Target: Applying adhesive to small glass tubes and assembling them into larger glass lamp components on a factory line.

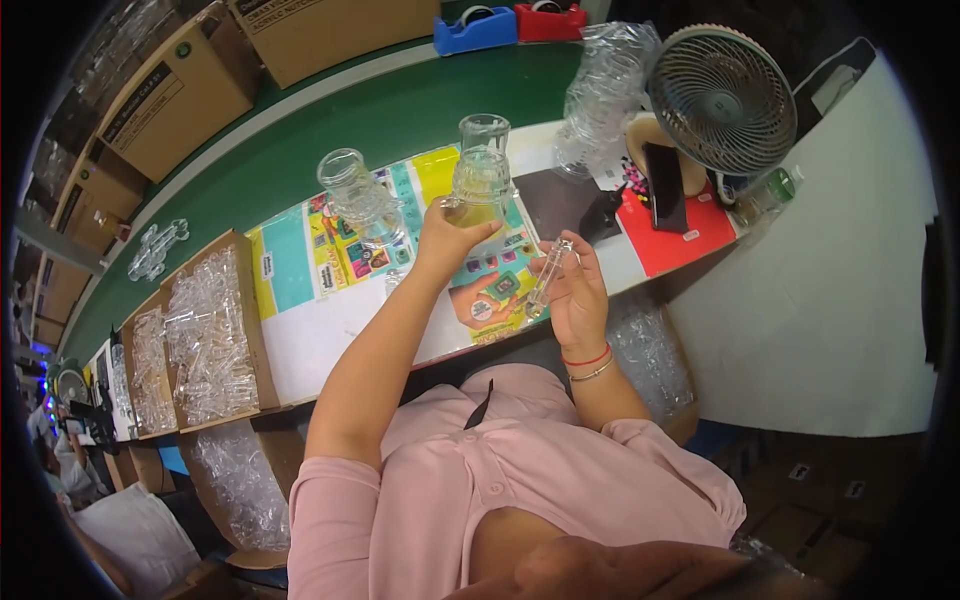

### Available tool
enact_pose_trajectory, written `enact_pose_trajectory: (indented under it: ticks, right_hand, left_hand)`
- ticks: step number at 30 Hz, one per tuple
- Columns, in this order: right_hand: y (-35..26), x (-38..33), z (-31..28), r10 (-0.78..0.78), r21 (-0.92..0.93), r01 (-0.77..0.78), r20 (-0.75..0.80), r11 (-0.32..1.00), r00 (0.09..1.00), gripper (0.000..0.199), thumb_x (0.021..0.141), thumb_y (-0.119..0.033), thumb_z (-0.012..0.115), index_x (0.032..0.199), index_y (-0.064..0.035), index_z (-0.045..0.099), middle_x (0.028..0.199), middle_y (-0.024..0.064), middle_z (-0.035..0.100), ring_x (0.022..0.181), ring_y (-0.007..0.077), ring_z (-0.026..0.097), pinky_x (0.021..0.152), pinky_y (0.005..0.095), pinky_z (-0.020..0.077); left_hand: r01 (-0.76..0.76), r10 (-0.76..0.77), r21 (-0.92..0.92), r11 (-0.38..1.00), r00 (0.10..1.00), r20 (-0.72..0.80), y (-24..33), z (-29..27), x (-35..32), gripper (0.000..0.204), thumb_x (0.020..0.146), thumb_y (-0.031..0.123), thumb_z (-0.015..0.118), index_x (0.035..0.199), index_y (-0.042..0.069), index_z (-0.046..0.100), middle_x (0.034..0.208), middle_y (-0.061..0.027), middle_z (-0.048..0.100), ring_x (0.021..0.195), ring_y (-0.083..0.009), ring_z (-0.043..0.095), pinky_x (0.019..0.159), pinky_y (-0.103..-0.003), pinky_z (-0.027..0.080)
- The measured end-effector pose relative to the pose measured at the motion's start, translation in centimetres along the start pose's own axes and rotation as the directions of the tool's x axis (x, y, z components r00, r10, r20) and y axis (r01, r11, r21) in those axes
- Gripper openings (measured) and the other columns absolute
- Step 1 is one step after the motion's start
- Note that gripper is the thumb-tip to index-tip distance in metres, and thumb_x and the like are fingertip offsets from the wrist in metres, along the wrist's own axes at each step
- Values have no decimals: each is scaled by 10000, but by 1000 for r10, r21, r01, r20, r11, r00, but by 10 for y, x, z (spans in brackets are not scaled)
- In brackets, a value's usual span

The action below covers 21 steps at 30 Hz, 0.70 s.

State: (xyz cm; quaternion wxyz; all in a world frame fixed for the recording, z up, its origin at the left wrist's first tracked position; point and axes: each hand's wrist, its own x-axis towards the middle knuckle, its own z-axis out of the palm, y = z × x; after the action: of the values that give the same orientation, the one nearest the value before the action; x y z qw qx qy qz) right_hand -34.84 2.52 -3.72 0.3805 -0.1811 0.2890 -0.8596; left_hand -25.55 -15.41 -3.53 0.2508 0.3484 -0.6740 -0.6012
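Head view: left hand (452, 240) curled around a clear vessel (483, 174), right hand (577, 292) pinching a clear tube (547, 275).

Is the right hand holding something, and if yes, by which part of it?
Yes: the right hand holds a slim clear piece near its upper end.

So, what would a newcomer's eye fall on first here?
Probably the round fan at the upper right. Next, at the centre, the left hand at the near end of a clear vessel and the right hand holding a slim clear piece. Then the open carton heaped with clear parts, at left.
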Motion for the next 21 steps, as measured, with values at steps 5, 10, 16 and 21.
enact_pose_trajectory:
  ticks: [5,10,16,21]
  right_hand:
    - [-14,-14,9,-37,-11,38,67,999,997,362,925,-173,581,1230,-20,462,1112,171,600,980,225,618,899,353,500]
    - [-10,-34,36,65,23,-71,202,997,977,385,924,-207,580,1238,-17,463,1092,168,606,958,214,626,886,346,504]
    - [1,-52,59,145,-106,-114,360,988,922,417,910,-229,612,1240,-15,475,1110,159,613,1042,190,588,882,315,483]
    - [6,-60,64,111,-106,-74,411,992,905,391,902,-168,620,1228,2,486,1106,154,615,1067,197,587,888,301,485]
  left_hand:
    - [-26,50,-364,931,997,58,18,-6,-79,800,746,227,763,1332,-26,282,1284,-202,452,1083,-297,569,875,-398,497]
    - [-154,195,-555,817,981,14,36,-35,-152,960,694,141,790,1398,32,146,1319,-176,390,1193,-288,479,988,-425,424]
    - [-327,338,-386,863,940,-41,41,-44,-191,1045,664,166,831,1412,33,114,1357,-194,330,1255,-290,419,1027,-430,385]
    - [-362,364,-331,871,930,-57,37,-49,-206,1017,665,162,829,1403,30,142,1343,-198,335,1240,-304,434,1011,-437,404]
